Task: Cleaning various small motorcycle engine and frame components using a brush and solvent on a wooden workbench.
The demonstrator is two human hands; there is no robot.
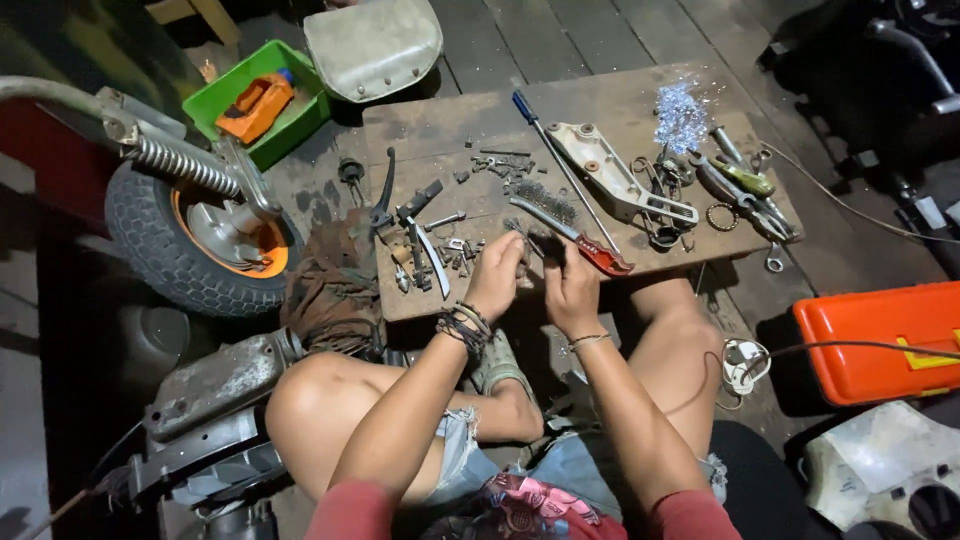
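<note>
We are holding our left hand (497,275) and right hand (570,290) close together over the near edge of the wooden board (440,125), fingering a small dark part beside the red-handled wire brush (575,232).

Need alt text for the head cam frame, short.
Seated on a plank floor, a person brings the left hand and right hand together over small metal parts at the near edge of a low wooden board strewn with bolts, a wire brush and pliers. A small wheel stands to the left.

A small dark metal part (537,243) sits pinched between both hands' fingertips. It hovers just above the wooden board's near edge, details unclear.
</note>
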